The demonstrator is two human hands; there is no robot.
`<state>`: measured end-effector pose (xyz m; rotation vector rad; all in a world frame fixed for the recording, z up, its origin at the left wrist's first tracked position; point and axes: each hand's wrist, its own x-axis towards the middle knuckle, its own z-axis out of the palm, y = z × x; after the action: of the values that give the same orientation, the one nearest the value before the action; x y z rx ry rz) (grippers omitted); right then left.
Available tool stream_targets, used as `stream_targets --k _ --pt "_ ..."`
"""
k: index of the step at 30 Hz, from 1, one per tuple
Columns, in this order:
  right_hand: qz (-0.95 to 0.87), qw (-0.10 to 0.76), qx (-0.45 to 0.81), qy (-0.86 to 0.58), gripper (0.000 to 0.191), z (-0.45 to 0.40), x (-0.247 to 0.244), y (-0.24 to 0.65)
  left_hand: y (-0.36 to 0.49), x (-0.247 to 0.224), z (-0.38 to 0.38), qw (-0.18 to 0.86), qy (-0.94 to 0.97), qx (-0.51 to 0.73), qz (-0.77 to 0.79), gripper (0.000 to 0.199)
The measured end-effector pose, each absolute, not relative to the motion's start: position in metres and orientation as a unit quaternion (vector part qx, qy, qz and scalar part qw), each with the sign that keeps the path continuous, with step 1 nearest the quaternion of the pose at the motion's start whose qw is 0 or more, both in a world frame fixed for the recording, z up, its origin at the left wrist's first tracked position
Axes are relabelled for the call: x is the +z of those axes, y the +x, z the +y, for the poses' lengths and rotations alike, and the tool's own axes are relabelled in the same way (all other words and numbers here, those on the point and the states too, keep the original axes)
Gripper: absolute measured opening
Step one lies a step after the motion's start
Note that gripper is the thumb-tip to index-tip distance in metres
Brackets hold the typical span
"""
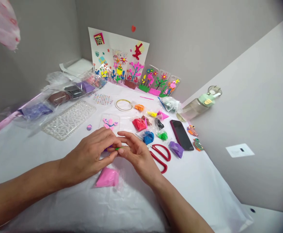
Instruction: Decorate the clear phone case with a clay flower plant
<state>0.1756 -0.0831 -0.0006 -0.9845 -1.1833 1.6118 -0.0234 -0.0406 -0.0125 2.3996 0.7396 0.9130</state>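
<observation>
Between my two hands, a small bit of green clay (117, 149) is pinched at the fingertips. My left hand (91, 153) comes in from the left, its thumb and fingers closed on the clay. From the right, my right hand (138, 155) meets it, thumb and forefinger on the same piece, the other fingers loosely bent. Just behind my hands lies a clear case (117, 121) with a pink clay flower (110, 123). A bag of pink clay (107, 177) rests in front of them. Something purple shows partly under my fingers.
Red scissors (162, 152), a purple clay bag (176, 149) and a phone (183, 135) lie to the right. Several coloured clay bags sit behind my right hand. A textured clear tray (70, 119) is at left, a bottle (199, 105) at the wall, decorated cases behind.
</observation>
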Motion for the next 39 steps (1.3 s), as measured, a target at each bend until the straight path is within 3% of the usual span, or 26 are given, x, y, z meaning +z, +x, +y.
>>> stream_targets --k 4,8,20,24,28,39 --pt "-0.481 0.436 0.644 -0.405 0.056 -0.085 -0.001 0.175 -0.023 -0.015 -0.040 0.176 0.891 0.327 0.260 0.008" --pt "-0.485 0.429 0.629 -0.431 0.044 -0.085 -0.003 0.178 -0.024 -0.015 -0.040 0.128 0.897 0.340 0.253 0.009" --pt "-0.481 0.403 0.662 -0.411 0.036 -0.086 0.003 0.177 -0.027 -0.009 -0.036 0.177 0.880 0.341 0.279 0.014" --pt "-0.464 0.391 0.706 -0.364 0.042 -0.089 0.007 0.178 -0.041 0.003 -0.019 0.294 0.785 0.385 0.387 0.012" --pt "-0.474 0.427 0.670 -0.379 0.027 -0.084 0.001 0.183 -0.054 0.008 -0.007 0.434 0.702 0.357 0.437 0.023" --pt "-0.459 0.453 0.635 -0.425 0.023 -0.080 0.000 0.186 -0.058 0.010 0.002 0.500 0.648 0.367 0.443 0.028"
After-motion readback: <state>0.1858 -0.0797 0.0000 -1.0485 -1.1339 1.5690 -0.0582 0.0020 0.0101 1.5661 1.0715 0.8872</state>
